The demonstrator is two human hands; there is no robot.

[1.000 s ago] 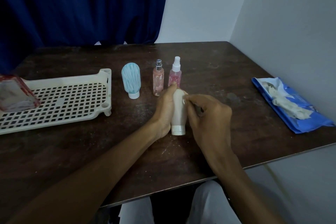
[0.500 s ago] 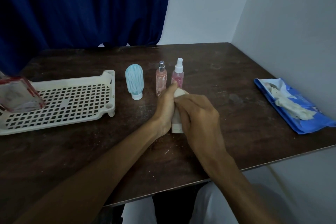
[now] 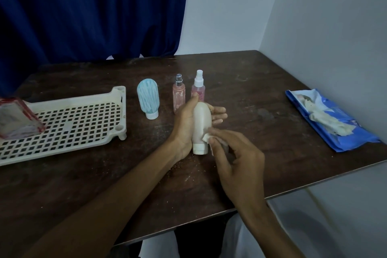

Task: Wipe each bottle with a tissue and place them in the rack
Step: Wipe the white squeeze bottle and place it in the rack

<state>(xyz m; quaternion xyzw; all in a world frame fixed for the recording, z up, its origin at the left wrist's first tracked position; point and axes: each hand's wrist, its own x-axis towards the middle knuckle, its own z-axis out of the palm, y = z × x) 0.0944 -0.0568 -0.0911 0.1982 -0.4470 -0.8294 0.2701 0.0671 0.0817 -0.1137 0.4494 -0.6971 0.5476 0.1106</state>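
Cupping the smooth, dome-ended white bottle [image 3: 201, 119], left hand [image 3: 183, 124] curls its fingers behind; right hand [image 3: 236, 159] pinches crumpled tissue [image 3: 206, 137] below them.

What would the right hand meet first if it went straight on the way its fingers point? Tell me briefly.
The white bottle: the right hand points toward it, and the tissue it pinches seems to touch the bottle's lower part, just above the cap. The left hand grips that bottle.

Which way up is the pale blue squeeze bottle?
Inverted: the pale blue striped plastic bottle stands on its white cap, rounded end up.
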